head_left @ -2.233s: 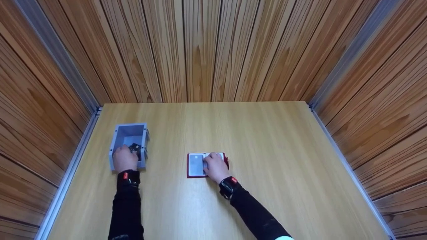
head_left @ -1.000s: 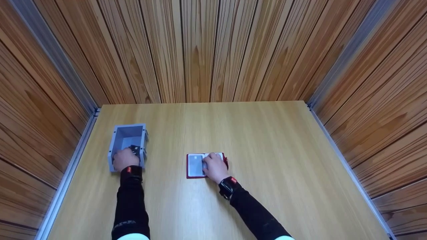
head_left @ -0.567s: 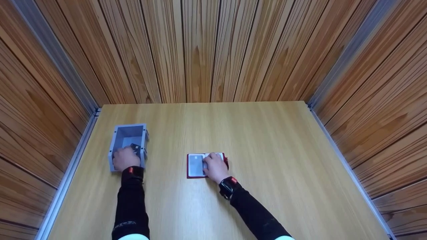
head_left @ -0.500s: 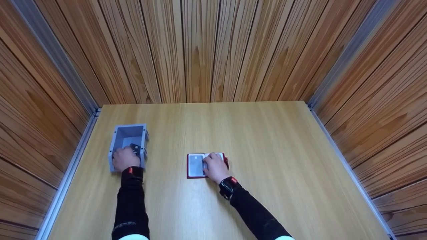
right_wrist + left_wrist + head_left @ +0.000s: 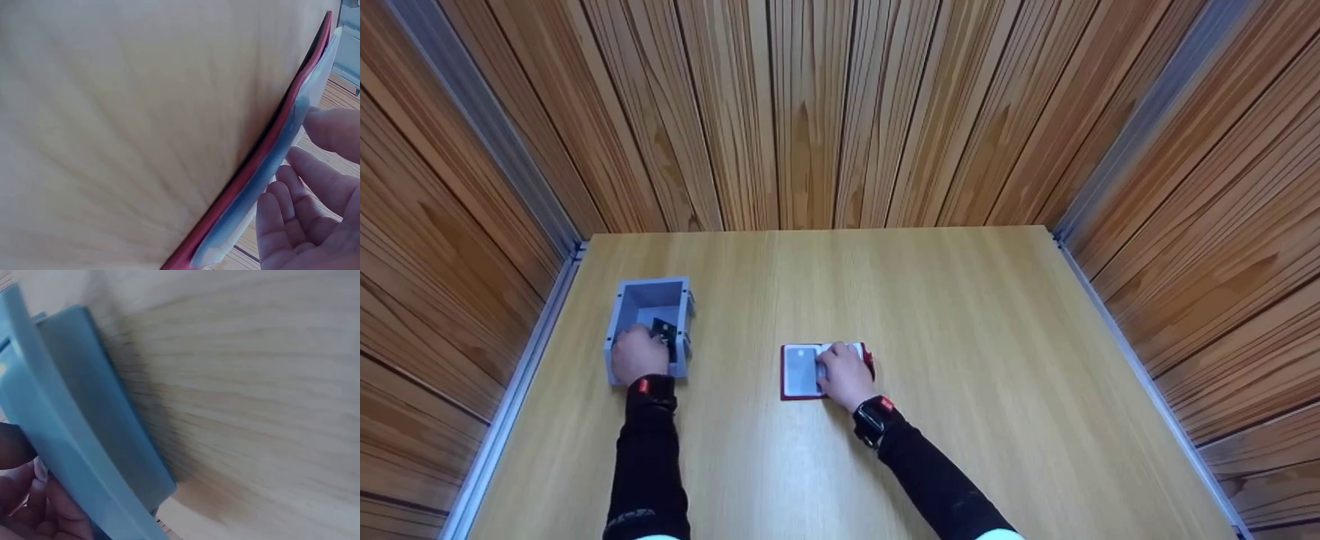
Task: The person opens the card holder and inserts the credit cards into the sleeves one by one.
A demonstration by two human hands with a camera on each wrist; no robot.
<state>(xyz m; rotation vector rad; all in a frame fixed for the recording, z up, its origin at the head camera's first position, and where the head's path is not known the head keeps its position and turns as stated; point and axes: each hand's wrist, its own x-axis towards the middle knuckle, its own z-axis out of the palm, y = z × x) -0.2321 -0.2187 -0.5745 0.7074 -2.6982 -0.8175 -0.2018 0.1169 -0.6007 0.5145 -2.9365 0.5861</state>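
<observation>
Surface: I see a light wood-grain desk [image 5: 960, 375] with a faint glare near its front middle. Round it, the back wall [image 5: 810, 112], left wall [image 5: 457, 262] and right wall [image 5: 1222, 262] are all brown planking, with a grey metal strip [image 5: 497, 127] in the left corner and its twin [image 5: 1155, 112] in the right.

Things: on my head feed a small booklet [image 5: 800, 371] lies spread flat at the middle of the desk. It has a red cover showing as a thin border and pale, glossy, bluish pages; on the right wrist feed the page edges look translucent above the red. Well to its left stands a grey-blue bin [image 5: 652, 282], deep and rectangular, with dark notches along the rim. A black item [image 5: 663, 330] with a small pale mark is inside, by the bin's right wall.

Hands: the person's right hand [image 5: 846, 376] is over the booklet's right page; I note thumb and forefinger apart, tips against the page edge, other fingers loosely bent. The left hand [image 5: 639, 354] is down in the near end of the bin, the black item just beside its knuckles. Its fingers are bent, but with the bin wall covering much of them I cannot tell whether they grip anything.
</observation>
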